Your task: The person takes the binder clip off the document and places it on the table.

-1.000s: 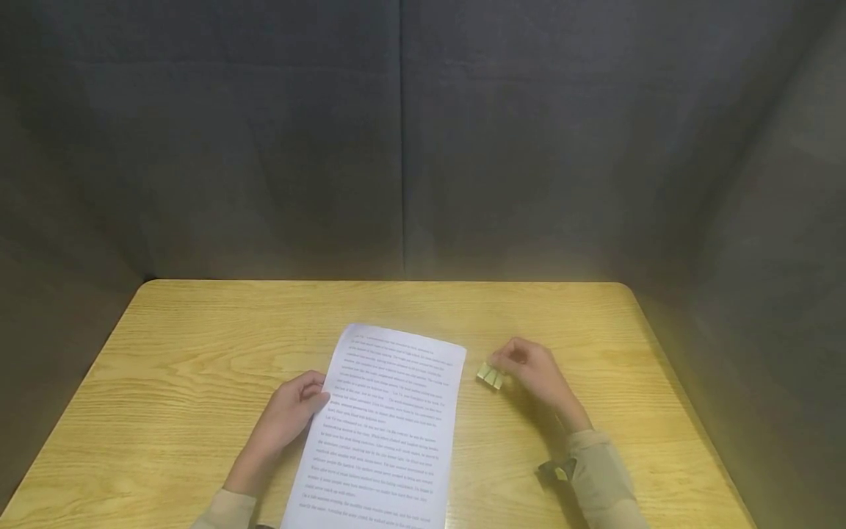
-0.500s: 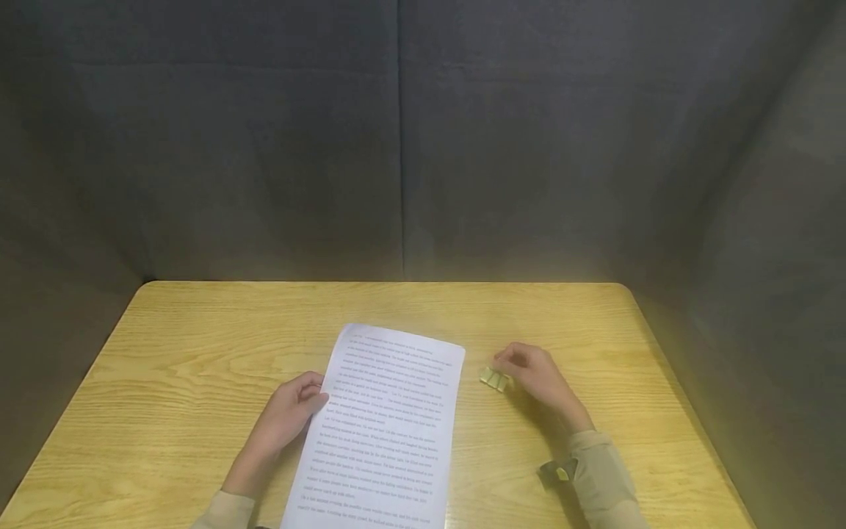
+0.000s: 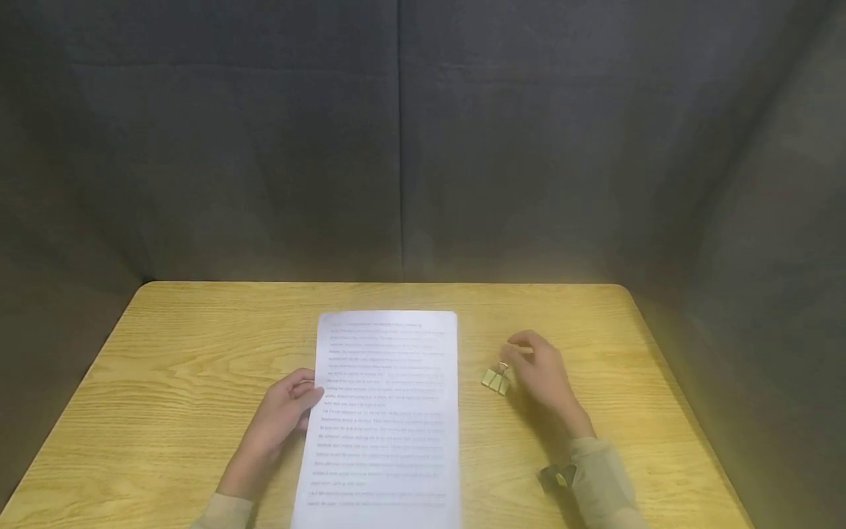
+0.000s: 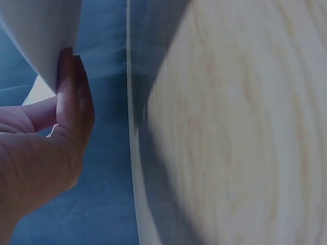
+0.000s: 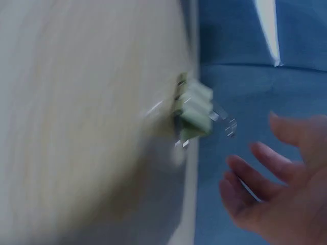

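Note:
A sheaf of printed paper (image 3: pixel 383 419) is held up over the table, its text facing the head camera. My left hand (image 3: pixel 284 411) pinches its left edge between thumb and fingers; in the left wrist view the fingers lie against the back of the paper (image 4: pixel 43 30). Right of the paper is a greenish-gold binder clip (image 3: pixel 495 381) with wire handles. My right hand (image 3: pixel 538 371) is just beside it. From the right wrist, the binder clip (image 5: pixel 193 108) shows apart from the loosely spread fingers of the right hand (image 5: pixel 278 184).
The wood-grain table (image 3: pixel 198 353) has rounded far corners. Dark grey cloth (image 3: pixel 264 147) hangs behind it and along both sides. A small dark item with a yellow spot (image 3: pixel 560 477) sits at the right cuff.
The paper has turned more upright, its top edge shifting left. My right hand has let go of the binder clip and drawn slightly off, its handles now showing.

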{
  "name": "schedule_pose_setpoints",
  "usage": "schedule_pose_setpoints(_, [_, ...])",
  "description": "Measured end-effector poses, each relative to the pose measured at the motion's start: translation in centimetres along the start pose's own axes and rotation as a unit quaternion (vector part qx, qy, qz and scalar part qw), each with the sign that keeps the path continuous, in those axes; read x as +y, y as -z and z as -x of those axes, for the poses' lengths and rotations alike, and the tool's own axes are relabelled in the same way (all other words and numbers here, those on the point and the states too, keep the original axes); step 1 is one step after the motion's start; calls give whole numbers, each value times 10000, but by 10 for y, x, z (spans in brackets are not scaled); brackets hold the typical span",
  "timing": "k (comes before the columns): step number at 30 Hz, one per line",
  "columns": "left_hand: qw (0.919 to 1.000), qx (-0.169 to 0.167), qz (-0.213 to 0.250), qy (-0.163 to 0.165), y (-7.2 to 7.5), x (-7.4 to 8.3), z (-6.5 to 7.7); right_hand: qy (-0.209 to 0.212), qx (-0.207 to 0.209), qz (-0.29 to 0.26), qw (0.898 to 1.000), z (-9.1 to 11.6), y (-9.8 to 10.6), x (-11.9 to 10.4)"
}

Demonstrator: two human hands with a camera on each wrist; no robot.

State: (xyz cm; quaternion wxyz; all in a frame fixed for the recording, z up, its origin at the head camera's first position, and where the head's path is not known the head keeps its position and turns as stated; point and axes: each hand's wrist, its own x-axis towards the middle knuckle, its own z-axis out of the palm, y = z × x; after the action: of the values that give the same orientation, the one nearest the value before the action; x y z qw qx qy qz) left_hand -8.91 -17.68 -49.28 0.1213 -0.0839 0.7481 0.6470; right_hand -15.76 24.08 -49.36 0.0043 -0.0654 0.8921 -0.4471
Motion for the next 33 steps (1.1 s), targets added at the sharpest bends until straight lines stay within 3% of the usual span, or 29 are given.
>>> schedule_pose_setpoints(3, [9999,-31,118,27,1,2,1,54,413,-200,9989,3,1,-10])
schedule_pose_setpoints(7, [9998,-100,175,-54,3,3,3,242,547,-177,9981,5,-1,-27])
schedule_pose_setpoints(12, [9998,-43,206,-72,4,6,4,334,273,-197,9989,11,-7,-42])
schedule_pose_setpoints(18, [9996,110,264,23,3,9,2,315,-255,-606,9973,14,-20,-50])
schedule_pose_setpoints(28, [9994,45,345,-9,4,8,2,284,-409,-911,9946,16,-40,-56])
schedule_pose_setpoints(33, [9991,51,409,16,3,7,1,-17,-408,-936,9948,18,-48,-59])
